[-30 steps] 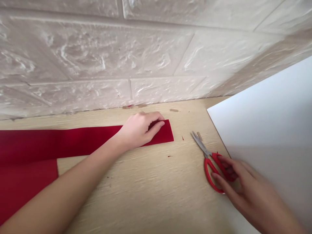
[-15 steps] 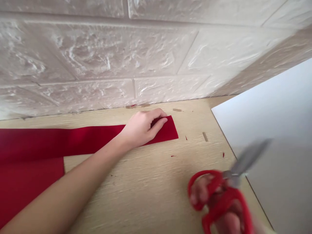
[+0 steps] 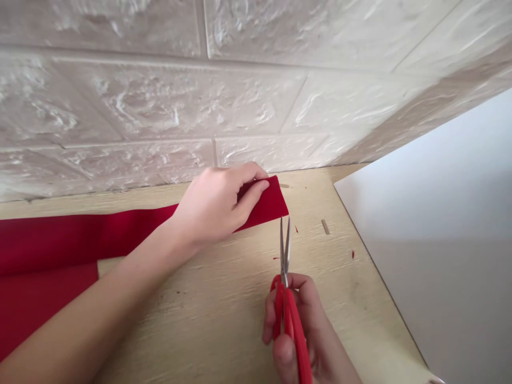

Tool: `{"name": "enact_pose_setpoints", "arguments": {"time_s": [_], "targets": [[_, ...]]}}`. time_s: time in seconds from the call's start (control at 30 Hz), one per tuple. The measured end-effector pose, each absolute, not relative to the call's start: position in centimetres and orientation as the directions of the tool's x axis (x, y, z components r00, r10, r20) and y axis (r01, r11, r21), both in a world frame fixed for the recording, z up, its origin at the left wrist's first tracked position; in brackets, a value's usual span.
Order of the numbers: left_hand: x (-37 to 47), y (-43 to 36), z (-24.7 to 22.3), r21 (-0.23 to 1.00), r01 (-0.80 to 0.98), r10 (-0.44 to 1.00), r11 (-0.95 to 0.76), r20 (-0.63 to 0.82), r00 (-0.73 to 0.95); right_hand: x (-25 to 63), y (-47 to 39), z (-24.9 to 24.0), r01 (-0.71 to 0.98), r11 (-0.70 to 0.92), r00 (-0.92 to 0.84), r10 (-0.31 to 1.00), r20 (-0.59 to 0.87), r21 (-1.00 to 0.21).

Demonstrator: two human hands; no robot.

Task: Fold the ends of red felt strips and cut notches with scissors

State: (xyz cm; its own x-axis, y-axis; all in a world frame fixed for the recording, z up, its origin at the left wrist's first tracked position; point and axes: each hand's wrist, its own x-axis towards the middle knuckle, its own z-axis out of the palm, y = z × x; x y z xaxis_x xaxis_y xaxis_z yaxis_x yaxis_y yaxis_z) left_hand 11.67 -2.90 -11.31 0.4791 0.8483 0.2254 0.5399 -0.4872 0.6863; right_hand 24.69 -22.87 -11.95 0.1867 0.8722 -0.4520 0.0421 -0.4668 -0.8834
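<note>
My left hand [image 3: 218, 202] pinches a long dark red strip [image 3: 264, 204] near its right end, and that end is lifted a little off the table. In my right hand [image 3: 308, 320] are red-handled scissors [image 3: 285, 261], pointing away from me. Their blades are slightly apart, with the tips at the lower right corner of the strip. Whether the tips touch it is hard to tell. At the left the strip runs over a wider red sheet [image 3: 40, 298].
Behind the wooden table [image 3: 208, 314] stands a white brick-patterned wall [image 3: 168, 106]. A large white panel [image 3: 424, 229] lies on the right. Small red scraps and a thin tan piece [image 3: 325, 226] are on the wood.
The scissors in my right hand have swung left to the strip's end and now point forward. My left hand has raised the end of the strip slightly.
</note>
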Motion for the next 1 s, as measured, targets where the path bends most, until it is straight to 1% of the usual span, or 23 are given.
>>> {"name": "enact_pose_setpoints", "arguments": {"time_s": [0.2,0.3,0.53,0.63,0.73,0.83,1.0], "targets": [[10.8,-3.1,-8.6,0.682,0.551,0.869,-0.48,0.286,0.404,23.8,-22.0,-12.2,0.025,-0.443,0.057,0.896,-0.441,-0.896],[10.7,-3.2,-8.1,0.679,0.548,0.864,-0.489,0.286,0.415,23.0,-21.0,-11.8,0.023,-0.444,0.082,0.894,-0.441,-0.896],[10.7,-3.4,-7.7,0.699,0.556,0.875,-0.45,0.22,0.431,22.3,-19.2,-10.5,-0.037,-0.481,0.125,0.868,-0.481,-0.876],[10.7,-3.3,-7.8,0.706,0.564,0.883,-0.428,0.191,0.43,22.3,-18.9,-10.7,-0.032,-0.475,0.128,0.871,-0.475,-0.879],[10.7,-3.2,-7.9,0.718,0.561,0.888,-0.412,0.178,0.424,22.3,-18.7,-11.2,-0.036,-0.458,0.178,0.871,-0.457,-0.888],[10.7,-3.1,-8.0,0.729,0.553,0.892,-0.403,0.178,0.415,22.3,-18.5,-11.5,-0.088,-0.46,0.221,0.856,-0.468,-0.883],[10.6,-3.0,-8.0,0.752,0.531,0.898,-0.391,0.185,0.399,22.5,-18.3,-11.6,-0.143,-0.459,0.189,0.857,-0.479,-0.877]]}}
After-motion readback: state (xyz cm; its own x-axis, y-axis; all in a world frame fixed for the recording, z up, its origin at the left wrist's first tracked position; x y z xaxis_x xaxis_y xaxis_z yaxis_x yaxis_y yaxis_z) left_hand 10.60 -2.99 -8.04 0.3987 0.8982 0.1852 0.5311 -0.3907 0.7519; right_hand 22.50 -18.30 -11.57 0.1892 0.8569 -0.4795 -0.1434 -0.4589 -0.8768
